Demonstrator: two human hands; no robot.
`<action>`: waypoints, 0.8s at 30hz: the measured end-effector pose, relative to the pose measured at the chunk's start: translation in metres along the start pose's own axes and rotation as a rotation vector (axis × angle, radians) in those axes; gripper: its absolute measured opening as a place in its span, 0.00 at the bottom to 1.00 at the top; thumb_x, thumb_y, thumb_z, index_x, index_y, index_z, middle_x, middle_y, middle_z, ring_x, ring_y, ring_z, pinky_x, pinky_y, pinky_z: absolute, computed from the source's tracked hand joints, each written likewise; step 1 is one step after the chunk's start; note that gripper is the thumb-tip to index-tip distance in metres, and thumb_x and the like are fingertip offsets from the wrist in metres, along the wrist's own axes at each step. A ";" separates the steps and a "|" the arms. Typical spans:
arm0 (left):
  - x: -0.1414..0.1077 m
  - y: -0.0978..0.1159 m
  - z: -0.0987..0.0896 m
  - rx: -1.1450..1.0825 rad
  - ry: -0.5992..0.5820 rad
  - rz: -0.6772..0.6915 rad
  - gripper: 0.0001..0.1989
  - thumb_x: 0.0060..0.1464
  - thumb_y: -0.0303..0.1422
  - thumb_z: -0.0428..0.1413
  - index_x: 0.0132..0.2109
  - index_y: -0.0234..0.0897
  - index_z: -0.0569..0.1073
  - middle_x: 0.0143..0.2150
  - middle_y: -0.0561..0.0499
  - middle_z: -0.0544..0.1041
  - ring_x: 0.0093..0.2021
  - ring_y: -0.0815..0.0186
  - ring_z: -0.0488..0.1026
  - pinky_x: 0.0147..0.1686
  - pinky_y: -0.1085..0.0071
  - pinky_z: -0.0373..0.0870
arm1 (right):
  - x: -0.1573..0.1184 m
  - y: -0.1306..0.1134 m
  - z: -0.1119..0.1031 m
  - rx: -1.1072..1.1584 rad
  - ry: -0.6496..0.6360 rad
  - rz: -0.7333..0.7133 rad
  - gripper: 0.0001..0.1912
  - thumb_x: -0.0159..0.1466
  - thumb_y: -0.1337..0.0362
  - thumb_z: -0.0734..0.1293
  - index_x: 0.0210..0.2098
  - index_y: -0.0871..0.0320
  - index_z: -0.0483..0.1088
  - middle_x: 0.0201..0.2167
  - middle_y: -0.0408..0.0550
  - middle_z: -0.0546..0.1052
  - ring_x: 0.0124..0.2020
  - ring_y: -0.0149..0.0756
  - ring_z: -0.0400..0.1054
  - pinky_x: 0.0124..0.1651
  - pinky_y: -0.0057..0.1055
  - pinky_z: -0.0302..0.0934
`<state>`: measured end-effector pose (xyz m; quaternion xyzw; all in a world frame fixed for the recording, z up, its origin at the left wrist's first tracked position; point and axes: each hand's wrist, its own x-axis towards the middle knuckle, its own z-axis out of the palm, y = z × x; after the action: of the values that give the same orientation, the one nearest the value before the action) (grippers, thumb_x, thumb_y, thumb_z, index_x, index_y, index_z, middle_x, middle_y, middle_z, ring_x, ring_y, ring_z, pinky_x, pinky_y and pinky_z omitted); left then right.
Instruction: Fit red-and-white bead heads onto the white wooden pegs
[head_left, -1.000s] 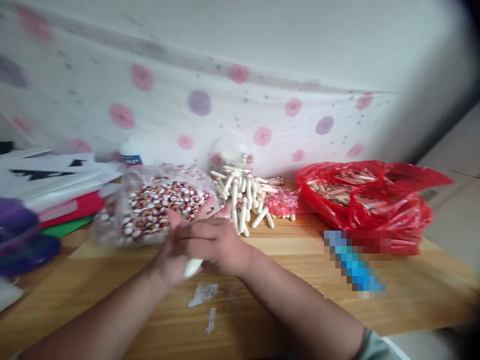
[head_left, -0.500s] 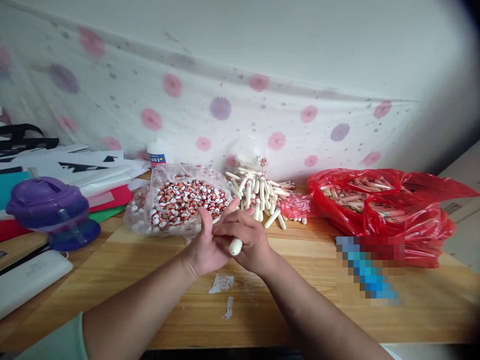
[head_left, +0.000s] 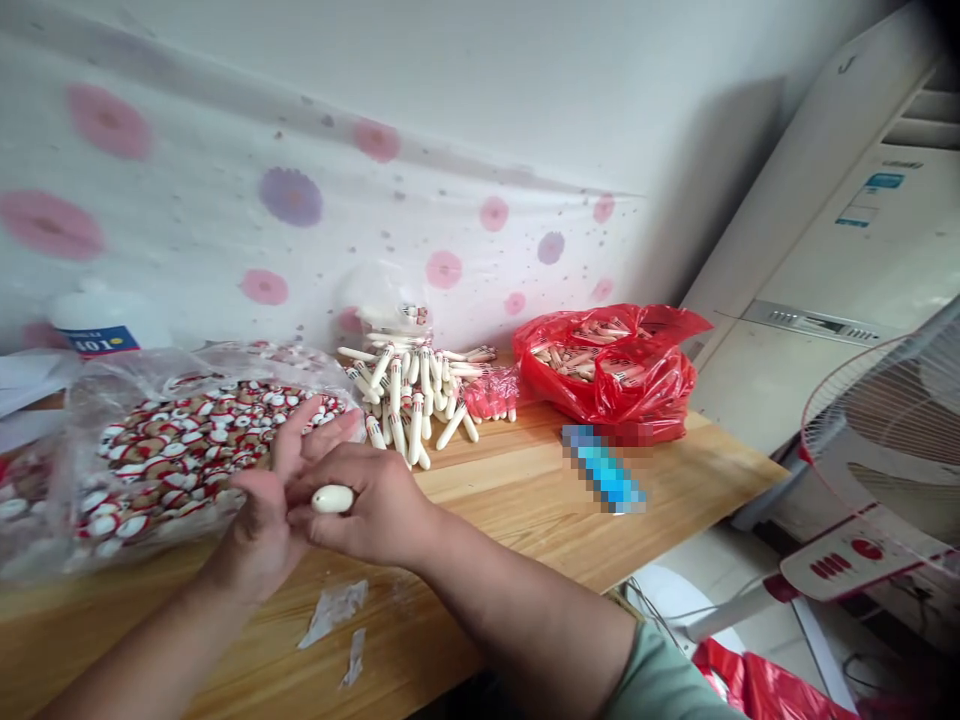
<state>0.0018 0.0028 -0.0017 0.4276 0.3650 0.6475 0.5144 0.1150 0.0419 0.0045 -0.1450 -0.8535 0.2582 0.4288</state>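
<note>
Stick (head_left: 334, 499) turned, blunt end left, axis crosswise

On the table (head_left: 487, 490), the bag of beads (head_left: 82, 420) lies on the left, with a bottle (head_left: 97, 325) behind it. A pile of sticks (head_left: 416, 400) sits in the middle; right of it stands a bag of sticks (head_left: 645, 405), with a blurred-out item (head_left: 607, 470) before it. The left hand (head_left: 274, 510) and right hand (head_left: 367, 505) are before the beads, one stick (head_left: 332, 499) in the right. Plastic scraps (head_left: 334, 612) lie nearer the person. A sheet (head_left: 435, 200) hangs behind everything on the table; a cabinet (head_left: 817, 270) and fan (head_left: 874, 485) stand beyond its right end.
</note>
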 end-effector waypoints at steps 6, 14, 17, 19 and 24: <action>0.031 -0.022 -0.022 0.201 0.115 0.430 0.47 0.33 0.63 0.58 0.61 0.54 0.60 0.58 0.54 0.70 0.66 0.49 0.54 0.67 0.57 0.46 | -0.004 -0.001 0.005 -0.050 0.002 0.194 0.05 0.54 0.67 0.70 0.27 0.59 0.69 0.27 0.43 0.75 0.28 0.28 0.68 0.32 0.21 0.60; 0.008 -0.019 -0.008 0.146 -0.013 0.000 0.45 0.42 0.67 0.43 0.65 0.57 0.52 0.68 0.53 0.57 0.70 0.50 0.43 0.68 0.55 0.43 | -0.007 0.002 0.002 0.334 0.054 0.322 0.06 0.50 0.69 0.65 0.20 0.59 0.63 0.19 0.37 0.64 0.22 0.24 0.58 0.25 0.20 0.53; -0.002 -0.012 0.007 0.014 -0.062 -0.075 0.47 0.42 0.67 0.39 0.67 0.54 0.48 0.69 0.51 0.56 0.71 0.53 0.42 0.68 0.55 0.41 | -0.009 0.000 0.002 0.497 0.067 0.370 0.02 0.50 0.68 0.64 0.22 0.59 0.66 0.19 0.37 0.66 0.21 0.24 0.56 0.25 0.21 0.53; -0.002 -0.012 0.009 -0.056 -0.076 -0.108 0.46 0.44 0.67 0.36 0.67 0.52 0.49 0.68 0.49 0.57 0.70 0.55 0.45 0.68 0.55 0.43 | -0.010 -0.001 0.002 0.542 0.077 0.394 0.02 0.50 0.68 0.64 0.22 0.60 0.68 0.19 0.38 0.66 0.20 0.24 0.56 0.25 0.21 0.53; -0.001 -0.015 0.005 -0.191 -0.100 -0.146 0.46 0.45 0.66 0.36 0.67 0.50 0.50 0.68 0.47 0.58 0.69 0.54 0.47 0.68 0.53 0.39 | -0.009 -0.006 0.003 0.493 0.091 0.419 0.04 0.51 0.69 0.63 0.22 0.60 0.69 0.17 0.37 0.65 0.19 0.24 0.55 0.22 0.21 0.51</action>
<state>0.0118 0.0055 -0.0139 0.3809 0.3056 0.6180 0.6161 0.1182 0.0316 0.0006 -0.2208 -0.6968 0.5330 0.4262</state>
